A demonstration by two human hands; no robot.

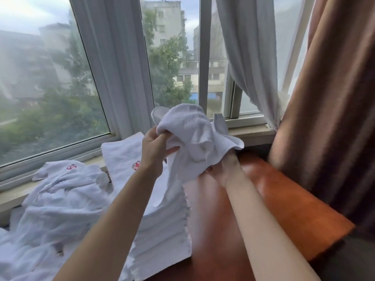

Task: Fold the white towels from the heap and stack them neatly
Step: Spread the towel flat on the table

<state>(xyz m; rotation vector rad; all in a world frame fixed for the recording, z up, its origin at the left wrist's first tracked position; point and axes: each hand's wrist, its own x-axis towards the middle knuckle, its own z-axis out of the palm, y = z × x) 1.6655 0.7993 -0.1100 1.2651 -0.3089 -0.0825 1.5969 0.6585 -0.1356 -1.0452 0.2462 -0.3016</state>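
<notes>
A crumpled white towel (194, 138) hangs in the air above the wooden table (274, 203). My left hand (154, 153) pinches its left edge with thumb and fingers. Under the towel's lower right part, my right hand (223, 169) grips the cloth; its fingers are mostly hidden. A tall stack of folded white towels (162, 230) stands on the table below my left forearm, with a red emblem on its top towel. At the left lies the loose heap of white towels (56, 209), one showing a red emblem.
The window sill (251, 132) and window frame run just behind the towels. A sheer white curtain (243, 57) and a heavy brown curtain (334, 98) hang at the right, close to the table's right edge.
</notes>
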